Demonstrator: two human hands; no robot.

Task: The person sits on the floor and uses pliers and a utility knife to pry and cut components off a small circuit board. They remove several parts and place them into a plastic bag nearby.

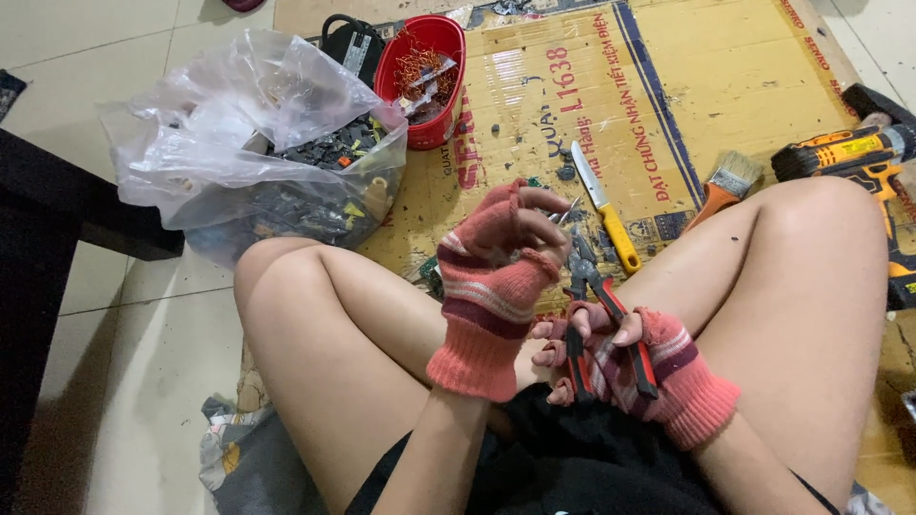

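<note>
Seated on cardboard, a gloved right hand (611, 358) clasps red-handled pliers (596, 305) at centre frame, while the left hand (506, 243) pinches a small metal piece (570, 214); keeping the piece steady seems wise.

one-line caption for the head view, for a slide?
Gloved right hand grips red-handled pliers; gloved left hand pinches a small part above them.
</note>
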